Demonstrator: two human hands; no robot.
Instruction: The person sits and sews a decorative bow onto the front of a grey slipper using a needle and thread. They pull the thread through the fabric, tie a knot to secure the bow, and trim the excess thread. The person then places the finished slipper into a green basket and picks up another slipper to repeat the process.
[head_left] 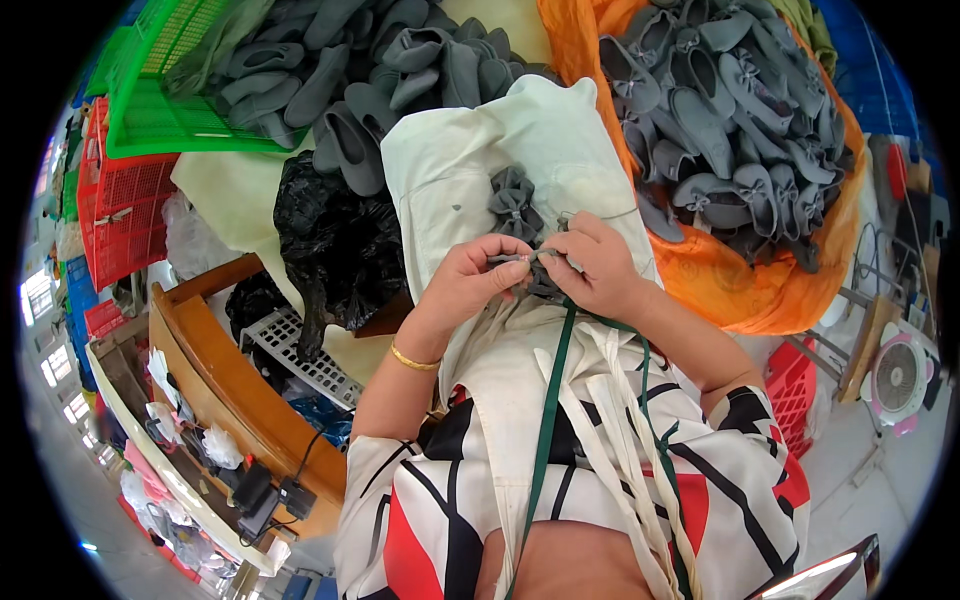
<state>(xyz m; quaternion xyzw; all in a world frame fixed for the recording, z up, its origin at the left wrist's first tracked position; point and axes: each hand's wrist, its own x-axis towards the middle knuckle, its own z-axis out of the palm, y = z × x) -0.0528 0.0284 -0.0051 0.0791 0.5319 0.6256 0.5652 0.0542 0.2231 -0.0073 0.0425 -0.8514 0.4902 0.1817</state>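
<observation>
Over my lap, my left hand (474, 276) is closed in a pinch on a small grey fabric piece (505, 259), a bow or part of one. My right hand (598, 268) meets it from the other side, its thumb and fingers pinched at the piece's right end. Whether a needle or thread is between those fingers is too small to tell. Just beyond my fingertips, several grey fabric bows (513, 198) lie bunched on the white cloth (440, 160) spread over my lap. More grey fabric shows beneath my hands, partly hidden by them.
Grey shoes (350, 145) are heaped at the far left, beside a green basket (165, 125). An orange sack (735, 285) on the right holds many bow-trimmed grey shoes (700, 110). A black plastic bag (335, 240) and a wooden drawer unit (245, 385) stand left; a fan (898, 373) is right.
</observation>
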